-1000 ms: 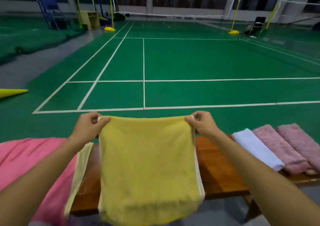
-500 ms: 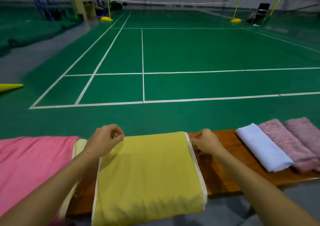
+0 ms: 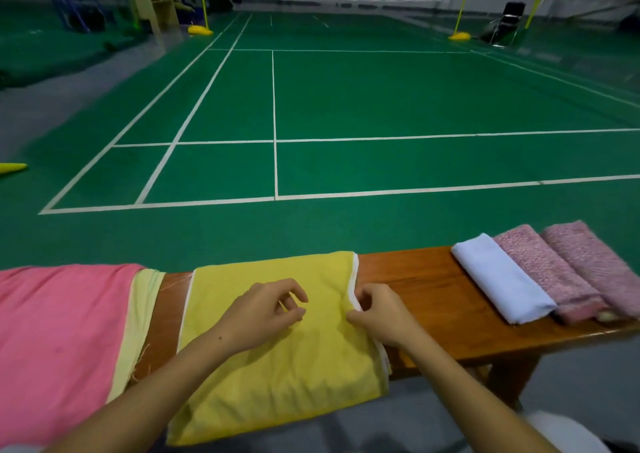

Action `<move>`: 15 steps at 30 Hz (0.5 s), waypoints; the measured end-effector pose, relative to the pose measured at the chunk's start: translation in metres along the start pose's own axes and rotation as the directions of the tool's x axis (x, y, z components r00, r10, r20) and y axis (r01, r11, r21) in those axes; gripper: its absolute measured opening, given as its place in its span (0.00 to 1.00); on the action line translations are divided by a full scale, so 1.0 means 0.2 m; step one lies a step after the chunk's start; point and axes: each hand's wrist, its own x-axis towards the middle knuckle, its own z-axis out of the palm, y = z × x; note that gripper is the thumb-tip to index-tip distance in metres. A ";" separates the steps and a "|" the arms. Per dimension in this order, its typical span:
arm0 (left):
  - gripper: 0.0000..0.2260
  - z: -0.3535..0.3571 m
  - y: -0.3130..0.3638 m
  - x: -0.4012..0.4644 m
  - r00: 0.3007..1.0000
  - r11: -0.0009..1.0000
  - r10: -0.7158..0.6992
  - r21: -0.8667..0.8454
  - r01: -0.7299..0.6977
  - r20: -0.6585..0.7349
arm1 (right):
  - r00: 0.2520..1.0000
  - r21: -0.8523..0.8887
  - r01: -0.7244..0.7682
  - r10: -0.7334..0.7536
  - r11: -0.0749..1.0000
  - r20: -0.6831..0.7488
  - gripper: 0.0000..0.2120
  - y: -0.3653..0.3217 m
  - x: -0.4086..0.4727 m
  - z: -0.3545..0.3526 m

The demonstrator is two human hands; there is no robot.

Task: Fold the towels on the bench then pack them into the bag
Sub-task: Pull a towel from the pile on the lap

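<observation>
We see the yellow towel (image 3: 277, 348) draped over the bench (image 3: 433, 289), lower centre. Right hand (image 3: 379, 314) pinches its right edge; left hand (image 3: 266, 310) hovers above it, fingers loosely curled, holding nothing.

Bare bench (image 3: 415, 279) — (right) folded towels (image 3: 540, 276)
</observation>
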 end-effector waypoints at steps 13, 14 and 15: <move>0.06 0.02 -0.02 0.20 0.987 0.931 0.088 0.341 -0.128 0.131 | 0.940 0.176 0.268 -0.297 0.947 0.169 0.09 -0.01 -0.05 0.05; 0.05 0.01 -0.04 0.21 0.991 0.939 0.081 0.326 -0.111 0.104 | 0.939 0.162 0.248 -0.278 0.955 0.202 0.09 0.02 -0.06 0.03; 0.05 0.00 -0.05 0.22 0.994 0.945 0.073 0.313 -0.096 0.086 | 0.935 0.158 0.237 -0.269 0.959 0.230 0.09 0.05 -0.07 0.01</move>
